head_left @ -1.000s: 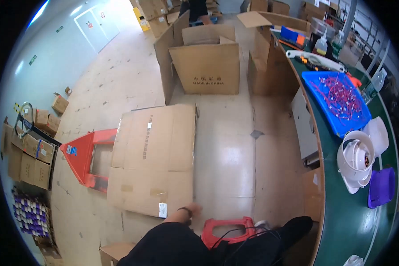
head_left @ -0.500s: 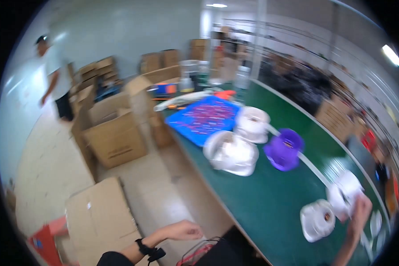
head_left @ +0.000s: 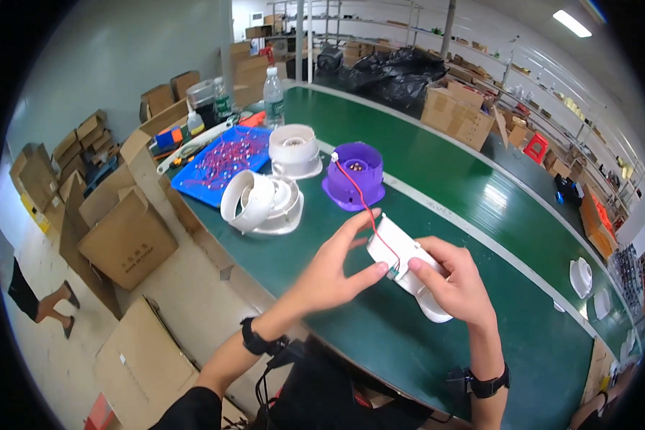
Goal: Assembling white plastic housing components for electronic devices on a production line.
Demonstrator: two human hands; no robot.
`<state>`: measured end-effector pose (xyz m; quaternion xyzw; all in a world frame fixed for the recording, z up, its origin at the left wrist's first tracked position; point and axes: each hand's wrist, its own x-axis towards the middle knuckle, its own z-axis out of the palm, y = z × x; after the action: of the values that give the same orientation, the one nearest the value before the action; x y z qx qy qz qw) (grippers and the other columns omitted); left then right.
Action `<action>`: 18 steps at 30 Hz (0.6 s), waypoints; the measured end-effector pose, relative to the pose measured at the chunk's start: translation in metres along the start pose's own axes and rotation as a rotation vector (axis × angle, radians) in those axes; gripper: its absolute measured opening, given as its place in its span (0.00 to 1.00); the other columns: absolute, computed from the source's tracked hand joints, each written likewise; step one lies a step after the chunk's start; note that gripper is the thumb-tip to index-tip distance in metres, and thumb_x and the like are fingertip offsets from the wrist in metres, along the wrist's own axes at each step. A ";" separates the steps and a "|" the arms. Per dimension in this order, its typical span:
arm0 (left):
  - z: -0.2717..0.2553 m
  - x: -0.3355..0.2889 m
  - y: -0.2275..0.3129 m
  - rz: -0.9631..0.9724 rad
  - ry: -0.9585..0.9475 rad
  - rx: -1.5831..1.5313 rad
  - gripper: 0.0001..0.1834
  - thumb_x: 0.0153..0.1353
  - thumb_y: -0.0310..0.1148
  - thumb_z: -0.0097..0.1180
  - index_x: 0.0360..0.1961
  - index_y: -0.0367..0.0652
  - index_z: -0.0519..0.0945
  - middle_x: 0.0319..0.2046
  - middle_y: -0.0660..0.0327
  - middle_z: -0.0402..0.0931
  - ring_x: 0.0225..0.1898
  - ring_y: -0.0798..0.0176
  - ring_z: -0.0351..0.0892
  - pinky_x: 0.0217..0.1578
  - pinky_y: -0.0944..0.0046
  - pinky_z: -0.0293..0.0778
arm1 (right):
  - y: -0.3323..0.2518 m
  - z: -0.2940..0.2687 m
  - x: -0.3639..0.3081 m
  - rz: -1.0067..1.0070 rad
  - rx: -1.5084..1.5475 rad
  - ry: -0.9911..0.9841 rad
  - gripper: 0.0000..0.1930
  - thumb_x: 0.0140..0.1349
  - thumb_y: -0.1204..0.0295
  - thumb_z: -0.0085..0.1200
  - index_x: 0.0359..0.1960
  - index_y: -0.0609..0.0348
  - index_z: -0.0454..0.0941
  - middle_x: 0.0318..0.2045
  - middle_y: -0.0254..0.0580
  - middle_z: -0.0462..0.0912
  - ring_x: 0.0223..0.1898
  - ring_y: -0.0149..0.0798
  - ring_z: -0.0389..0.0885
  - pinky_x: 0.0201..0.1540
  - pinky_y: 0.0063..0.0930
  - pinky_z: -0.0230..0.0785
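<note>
My right hand point(head_left: 455, 279) grips a white plastic housing point(head_left: 394, 244), thumb on its face, above the green table. A red cable point(head_left: 358, 190) rises from a small green connector point(head_left: 393, 272) on the housing and ends in a white plug point(head_left: 335, 157). My left hand point(head_left: 330, 272) is beside the housing's left side, thumb and forefinger apart, thumb tip close to the green connector. Beyond stand a purple round plastic housing point(head_left: 353, 175) and two white round housings, one upright point(head_left: 294, 147) and one with a tilted ring point(head_left: 254, 201).
Red wires fill a blue tray point(head_left: 186, 183) at the table's left edge, near bottles point(head_left: 273, 100). Cardboard boxes point(head_left: 129, 240) stand on the floor at left, where a person's legs point(head_left: 46, 308) show. More white parts point(head_left: 580, 278) lie at far right; another person's arm point(head_left: 598, 408) shows there.
My view has swung right. My right hand has come from the table's right side with a white housing and red cable. My left hand has risen beside it.
</note>
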<state>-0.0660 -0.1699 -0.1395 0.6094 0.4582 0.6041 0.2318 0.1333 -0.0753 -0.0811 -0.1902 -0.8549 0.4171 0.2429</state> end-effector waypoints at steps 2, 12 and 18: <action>0.004 0.003 -0.011 -0.012 -0.034 -0.116 0.43 0.58 0.33 0.65 0.70 0.35 0.56 0.67 0.50 0.60 0.69 0.53 0.61 0.68 0.51 0.59 | 0.002 0.003 0.001 -0.017 0.136 0.047 0.12 0.66 0.71 0.54 0.47 0.65 0.78 0.29 0.39 0.82 0.29 0.27 0.78 0.33 0.24 0.69; -0.008 -0.001 -0.008 0.081 -0.036 -0.021 0.45 0.51 0.39 0.71 0.69 0.44 0.63 0.67 0.52 0.61 0.67 0.54 0.63 0.64 0.54 0.63 | -0.009 0.015 0.003 0.063 0.647 -0.163 0.16 0.73 0.74 0.41 0.60 0.66 0.64 0.41 0.47 0.82 0.38 0.36 0.85 0.40 0.27 0.77; -0.010 -0.030 -0.006 0.097 0.092 0.036 0.31 0.52 0.37 0.70 0.58 0.42 0.76 0.61 0.52 0.68 0.61 0.54 0.70 0.58 0.57 0.67 | -0.017 0.034 -0.003 0.247 0.769 -0.181 0.17 0.75 0.71 0.38 0.60 0.67 0.64 0.40 0.48 0.81 0.34 0.37 0.85 0.35 0.31 0.82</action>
<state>-0.0727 -0.1955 -0.1586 0.6064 0.4493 0.6336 0.1701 0.1140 -0.1076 -0.0861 -0.1492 -0.6255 0.7471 0.1683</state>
